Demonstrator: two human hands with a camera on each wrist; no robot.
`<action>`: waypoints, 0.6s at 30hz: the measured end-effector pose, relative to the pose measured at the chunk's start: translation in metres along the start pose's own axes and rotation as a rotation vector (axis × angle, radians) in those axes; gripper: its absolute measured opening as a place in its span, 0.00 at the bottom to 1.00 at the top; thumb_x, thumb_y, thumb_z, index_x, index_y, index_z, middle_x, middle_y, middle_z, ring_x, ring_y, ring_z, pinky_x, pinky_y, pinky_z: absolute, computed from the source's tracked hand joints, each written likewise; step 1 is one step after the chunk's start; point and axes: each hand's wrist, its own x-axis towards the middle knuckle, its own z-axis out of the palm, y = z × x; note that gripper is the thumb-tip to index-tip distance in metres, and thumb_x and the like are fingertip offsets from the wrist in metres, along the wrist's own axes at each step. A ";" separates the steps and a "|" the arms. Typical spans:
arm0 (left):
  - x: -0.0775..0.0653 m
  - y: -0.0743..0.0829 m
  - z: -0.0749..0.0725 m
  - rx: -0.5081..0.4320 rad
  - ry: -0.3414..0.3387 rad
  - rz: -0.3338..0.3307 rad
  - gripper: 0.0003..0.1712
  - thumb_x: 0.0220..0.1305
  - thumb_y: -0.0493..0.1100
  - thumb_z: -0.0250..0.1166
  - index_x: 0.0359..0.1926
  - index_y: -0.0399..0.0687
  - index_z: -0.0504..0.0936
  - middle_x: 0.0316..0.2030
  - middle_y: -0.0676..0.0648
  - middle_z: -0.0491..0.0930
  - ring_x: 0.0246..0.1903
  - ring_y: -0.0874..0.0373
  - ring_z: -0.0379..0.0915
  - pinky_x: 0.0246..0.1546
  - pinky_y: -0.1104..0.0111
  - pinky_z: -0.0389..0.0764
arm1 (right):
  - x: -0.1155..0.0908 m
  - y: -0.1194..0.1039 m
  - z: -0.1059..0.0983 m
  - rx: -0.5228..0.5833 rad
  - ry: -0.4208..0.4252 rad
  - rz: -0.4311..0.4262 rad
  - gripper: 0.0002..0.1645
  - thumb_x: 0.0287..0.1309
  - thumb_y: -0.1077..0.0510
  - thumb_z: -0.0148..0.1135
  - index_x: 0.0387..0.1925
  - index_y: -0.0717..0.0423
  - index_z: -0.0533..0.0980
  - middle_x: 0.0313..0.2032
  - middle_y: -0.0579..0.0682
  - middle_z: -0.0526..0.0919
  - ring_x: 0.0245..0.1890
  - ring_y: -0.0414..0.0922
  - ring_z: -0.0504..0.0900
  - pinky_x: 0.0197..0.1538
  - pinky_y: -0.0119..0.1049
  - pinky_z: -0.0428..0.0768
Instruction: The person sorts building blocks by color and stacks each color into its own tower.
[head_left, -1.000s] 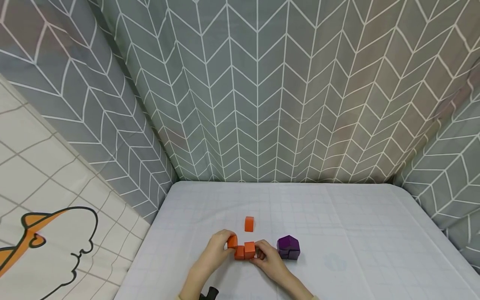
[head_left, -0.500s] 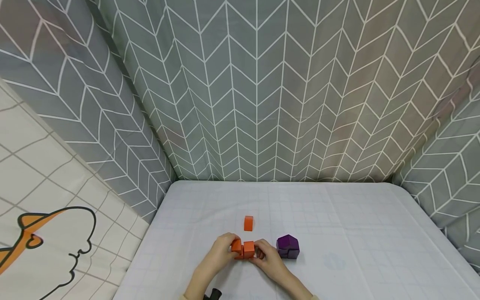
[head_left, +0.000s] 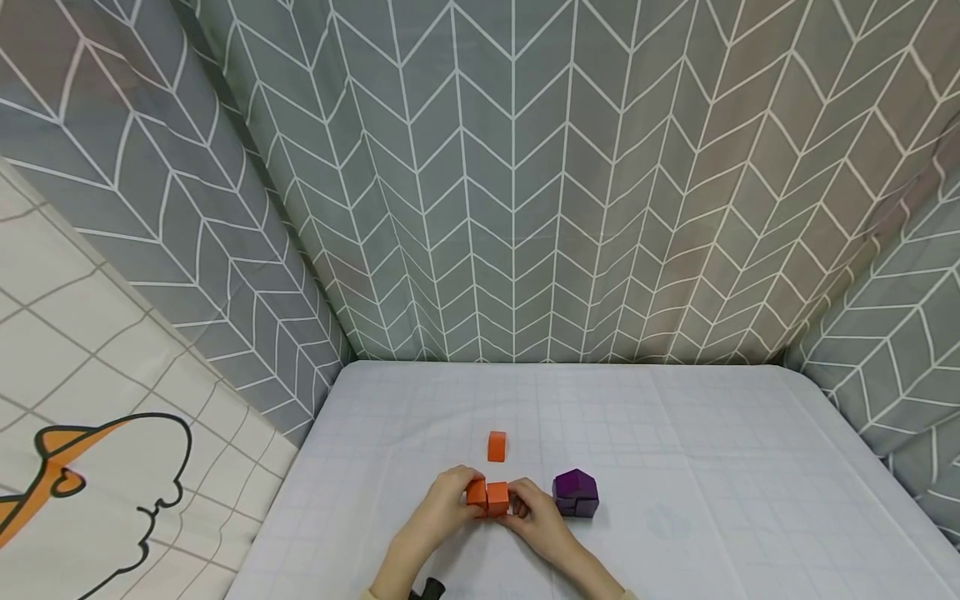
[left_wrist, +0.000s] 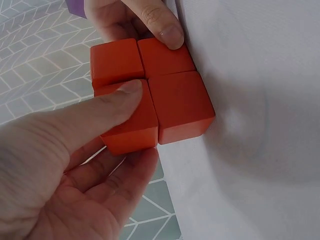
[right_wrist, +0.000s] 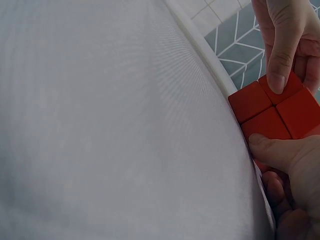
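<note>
Several orange blocks form a two-by-two stack on the white table, with faces nearly flush. My left hand [head_left: 441,504] pinches the upper left block [left_wrist: 132,135] between its thumb on the near face and fingers behind. This block sits on the lower left block [left_wrist: 182,107] and is against the upper right block [left_wrist: 115,60]. My right hand [head_left: 543,523] pinches the lower right block [left_wrist: 160,57], thumb on its near face. Behind the stack stands a separate orange block [head_left: 497,447].
A purple faceted block shape [head_left: 576,493] made of fitted pieces stands just right of my right hand. The white-covered table [head_left: 712,467] stretches out to both sides. Patterned grey curtains [head_left: 517,208] hang behind it. A black object [head_left: 431,589] shows by my left forearm.
My left hand has moved right and slightly down, bringing its block from overhanging the stack's left side to sitting against the upper right block. The right hand has kept its grip in place.
</note>
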 end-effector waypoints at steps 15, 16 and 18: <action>0.001 0.001 0.004 -0.001 0.007 -0.008 0.18 0.42 0.41 0.71 0.37 0.43 0.78 0.32 0.54 0.76 0.32 0.65 0.68 0.33 0.72 0.72 | 0.000 0.000 0.001 -0.004 -0.001 0.022 0.15 0.42 0.58 0.68 0.36 0.48 0.74 0.27 0.45 0.73 0.23 0.42 0.71 0.25 0.25 0.70; 0.002 0.000 0.004 0.004 0.009 -0.007 0.18 0.42 0.41 0.71 0.37 0.43 0.78 0.32 0.53 0.76 0.32 0.65 0.68 0.33 0.72 0.72 | 0.000 -0.001 0.001 -0.006 0.000 0.025 0.16 0.42 0.58 0.68 0.36 0.48 0.74 0.27 0.45 0.73 0.22 0.42 0.71 0.25 0.25 0.70; 0.002 0.000 0.004 0.013 0.009 -0.004 0.18 0.42 0.41 0.71 0.37 0.43 0.78 0.33 0.53 0.77 0.32 0.65 0.69 0.34 0.71 0.73 | 0.001 -0.002 0.001 -0.007 0.005 0.028 0.17 0.41 0.59 0.68 0.36 0.49 0.74 0.26 0.47 0.73 0.22 0.44 0.71 0.24 0.26 0.70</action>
